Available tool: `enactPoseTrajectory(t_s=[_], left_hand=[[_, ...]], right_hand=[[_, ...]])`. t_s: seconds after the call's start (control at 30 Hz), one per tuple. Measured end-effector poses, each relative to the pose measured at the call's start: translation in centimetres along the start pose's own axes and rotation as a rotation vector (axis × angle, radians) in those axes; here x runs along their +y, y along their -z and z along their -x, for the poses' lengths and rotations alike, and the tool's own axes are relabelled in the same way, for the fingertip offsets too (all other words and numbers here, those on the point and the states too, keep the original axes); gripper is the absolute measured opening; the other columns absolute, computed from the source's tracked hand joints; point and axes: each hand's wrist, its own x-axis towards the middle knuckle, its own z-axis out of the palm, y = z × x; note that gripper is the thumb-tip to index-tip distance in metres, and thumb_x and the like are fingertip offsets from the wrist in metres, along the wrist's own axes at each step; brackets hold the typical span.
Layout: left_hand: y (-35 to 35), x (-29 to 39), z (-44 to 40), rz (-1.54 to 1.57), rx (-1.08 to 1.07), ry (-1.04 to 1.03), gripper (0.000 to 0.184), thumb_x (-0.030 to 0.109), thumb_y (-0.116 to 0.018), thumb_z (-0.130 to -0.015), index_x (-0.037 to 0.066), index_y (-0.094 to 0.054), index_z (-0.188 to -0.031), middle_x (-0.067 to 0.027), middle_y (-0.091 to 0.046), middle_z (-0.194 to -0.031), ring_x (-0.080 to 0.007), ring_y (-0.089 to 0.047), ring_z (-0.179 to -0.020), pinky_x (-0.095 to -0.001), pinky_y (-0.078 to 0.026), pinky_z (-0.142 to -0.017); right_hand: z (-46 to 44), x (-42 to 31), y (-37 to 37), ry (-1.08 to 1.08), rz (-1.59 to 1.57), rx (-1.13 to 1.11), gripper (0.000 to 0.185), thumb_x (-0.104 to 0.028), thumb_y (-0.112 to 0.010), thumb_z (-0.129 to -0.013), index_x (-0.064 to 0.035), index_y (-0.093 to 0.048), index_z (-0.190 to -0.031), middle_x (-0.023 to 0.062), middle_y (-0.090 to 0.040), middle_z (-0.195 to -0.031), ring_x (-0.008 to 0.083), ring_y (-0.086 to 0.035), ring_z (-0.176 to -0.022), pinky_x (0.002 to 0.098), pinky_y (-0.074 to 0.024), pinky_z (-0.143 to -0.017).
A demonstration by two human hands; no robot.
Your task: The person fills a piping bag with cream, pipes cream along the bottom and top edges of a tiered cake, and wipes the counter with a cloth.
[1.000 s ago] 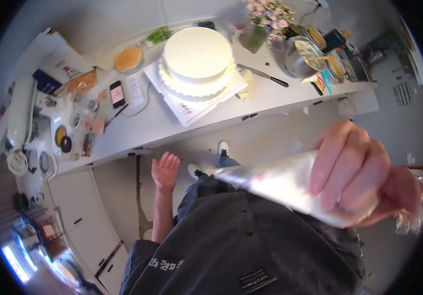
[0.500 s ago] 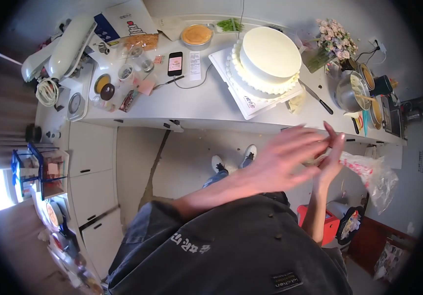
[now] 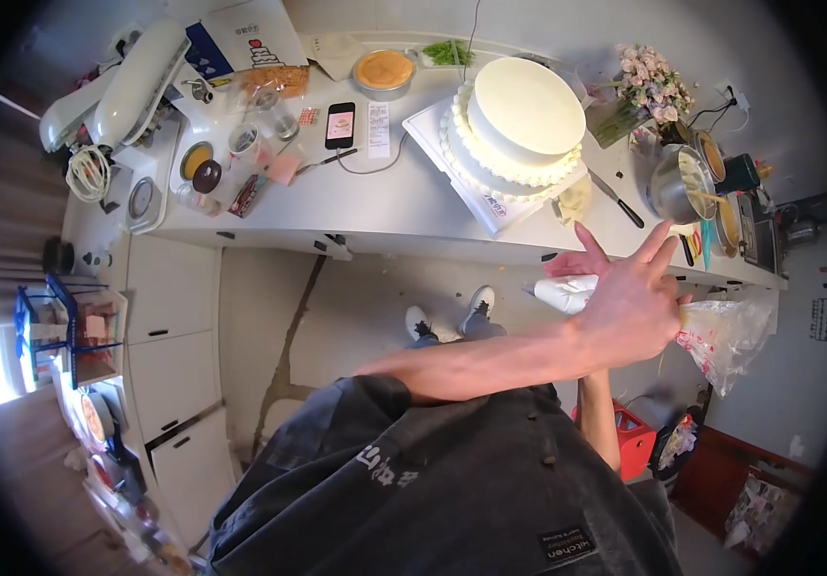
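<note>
A clear piping bag with white filling (image 3: 567, 293) lies across my hands, its narrow tip pointing left. My left hand (image 3: 636, 298) reaches over from the left and closes round the bag, with a finger or two stretched upward. To the right of that fist hangs the loose, crumpled plastic end with red print. My right hand (image 3: 579, 259) is behind and under the bag, holding it. Most of its palm is hidden by my left hand, and only some fingers show. Beyond my hands stands a two-tier cream-coloured cake (image 3: 529, 110) with piped beads round its lower tier, on a white board (image 3: 447, 163).
A long-handled knife (image 3: 620, 200) lies right of the cake, near a metal bowl (image 3: 682, 182) and a bunch of pink flowers (image 3: 654, 82). Left of the cake are a phone (image 3: 340, 125), a paper slip (image 3: 378, 130), a round sponge in a tin (image 3: 385, 72) and a stand mixer (image 3: 130, 86).
My left hand has moved right and closed on the bag. The bag's filled part now shows left of my hands. My right hand's fingers have shifted left behind it.
</note>
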Motion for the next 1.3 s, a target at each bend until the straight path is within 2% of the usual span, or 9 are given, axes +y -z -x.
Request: enactPoseTrajectory(t_s=[0.17, 0.33, 0.5, 0.53, 0.63, 0.8, 0.9, 1.03, 1.3], left_hand=[[-1.2, 1.3, 1.0, 0.111, -0.022, 0.153, 0.024, 0.022, -0.065, -0.075, -0.001, -0.072, -0.071, -0.0181, -0.066, -0.081, -0.0449, -0.054, -0.117, -0.0607, -0.034, -0.109], [-1.0, 1.7, 1.0, 0.182, 0.055, 0.120, 0.029, 0.019, -0.073, -0.071, -0.004, -0.070, -0.089, -0.0163, -0.066, -0.108, -0.0369, -0.055, -0.122, -0.0552, -0.041, -0.106], [-0.1, -1.6, 6.4, 0.392, 0.270, 0.122, 0.017, -0.004, -0.068, -0.070, -0.003, -0.069, -0.087, -0.0097, -0.070, -0.080, -0.0273, -0.070, -0.078, -0.0374, -0.058, -0.078], [-0.2, -3.2, 8.6, 0.534, 0.149, 0.318, 0.017, -0.005, -0.068, -0.075, -0.002, -0.070, -0.091, -0.0098, -0.071, -0.079, -0.0247, -0.070, -0.071, -0.0341, -0.058, -0.067], [-2.2, -7.1, 14.3, 0.592, 0.035, 1.133, 0.016, 0.005, -0.067, -0.090, -0.003, -0.069, -0.104, -0.0152, -0.073, -0.091, -0.0211, -0.073, -0.079, -0.0328, -0.057, -0.069], [-7.8, -16.4, 21.1, 0.713, 0.190, 1.594, 0.036, 0.021, -0.051, -0.102, -0.003, -0.056, -0.129, -0.0176, -0.070, -0.106, -0.0226, -0.069, -0.095, -0.0321, -0.054, -0.087], [-10.2, -19.5, 19.6, 1.152, 0.628, 1.853, 0.054, 0.036, -0.040, -0.105, -0.003, -0.040, -0.142, -0.0195, -0.057, -0.133, -0.0295, -0.057, -0.120, -0.0412, -0.044, -0.105], [-12.8, -21.6, 17.6, 1.513, 1.166, 1.503, 0.063, 0.049, -0.032, -0.104, 0.000, -0.038, -0.143, -0.0187, -0.039, -0.148, -0.0329, -0.036, -0.139, -0.0513, -0.026, -0.116], [-12.0, -22.7, 15.8, 1.354, 1.346, 1.520, 0.066, 0.053, -0.032, -0.103, 0.000, -0.040, -0.142, -0.0189, -0.043, -0.147, -0.0372, -0.038, -0.137, -0.0519, -0.027, -0.116]], right_hand=[[-1.1, 1.0, 0.2, -0.029, -0.205, -0.061, 0.065, -0.058, -0.028, -0.104, -0.0028, -0.063, -0.098, 0.0040, -0.053, -0.072, 0.0189, -0.048, -0.068, 0.0375, -0.0426, -0.074], [-2.7, 2.9, 3.5, -0.069, -0.991, -0.183, 0.060, -0.057, -0.032, -0.104, -0.0068, -0.057, -0.083, 0.0049, -0.051, -0.072, 0.0216, -0.049, -0.073, 0.0425, -0.0433, -0.082], [-5.2, -1.8, 8.7, 0.005, -0.905, 0.182, 0.051, -0.050, -0.039, -0.104, -0.0082, -0.049, -0.076, 0.0042, -0.045, -0.073, 0.0218, -0.048, -0.078, 0.0432, -0.0430, -0.090], [-6.2, -1.9, 10.1, 0.060, -0.833, 0.224, 0.050, -0.049, -0.040, -0.105, -0.0083, -0.049, -0.077, 0.0041, -0.045, -0.074, 0.0216, -0.048, -0.078, 0.0432, -0.0431, -0.090], [-8.9, -3.5, 12.6, 0.152, -0.794, 0.309, 0.049, -0.049, -0.038, -0.105, -0.0086, -0.048, -0.079, 0.0037, -0.044, -0.075, 0.0214, -0.048, -0.079, 0.0441, -0.0431, -0.090], [-15.7, -4.1, 14.6, 0.229, -0.819, 0.092, 0.057, -0.051, -0.029, -0.107, -0.0083, -0.045, -0.073, 0.0048, -0.043, -0.073, 0.0227, -0.048, -0.076, 0.0460, -0.0432, -0.088], [-20.4, -3.6, 14.2, 0.248, -0.841, -0.098, 0.062, -0.050, -0.019, -0.108, -0.0077, -0.042, -0.068, 0.0068, -0.043, -0.071, 0.0236, -0.048, -0.073, 0.0470, -0.0452, -0.084], [-26.6, -3.2, 13.4, 0.379, -0.703, -0.225, 0.063, -0.049, -0.019, -0.108, -0.0059, -0.043, -0.068, 0.0099, -0.045, -0.069, 0.0246, -0.049, -0.069, 0.0469, -0.0480, -0.080], [-36.0, -2.4, 10.9, 0.219, -0.738, -0.469, 0.068, -0.052, -0.018, -0.107, -0.0059, -0.041, -0.063, 0.0094, -0.043, -0.063, 0.0235, -0.047, -0.061, 0.0465, -0.0495, -0.076]])
